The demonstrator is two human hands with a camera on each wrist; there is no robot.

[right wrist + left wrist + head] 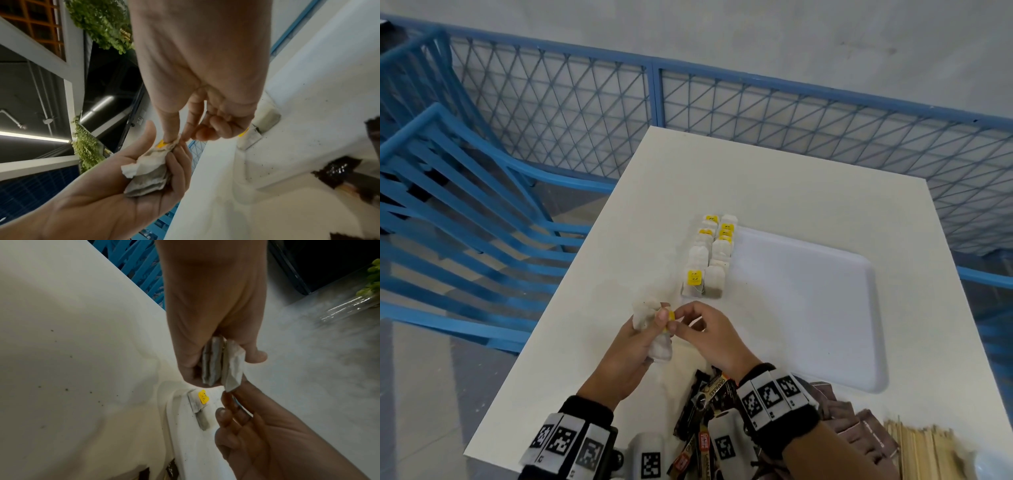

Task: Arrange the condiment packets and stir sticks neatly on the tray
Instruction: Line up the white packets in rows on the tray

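My left hand grips a small stack of white tea bags above the table's near left. In the left wrist view the tea bags sit edge-on between thumb and fingers. My right hand pinches the top bag by its yellow tag; in the right wrist view its fingertips close on that tag over the left palm. Two rows of tea bags with yellow tags lie along the left side of the white tray.
Dark coffee sachets and brown packets lie heaped at the table's near edge under my right wrist. A bundle of wooden stir sticks lies at the near right. Blue chairs and a blue mesh fence border the table.
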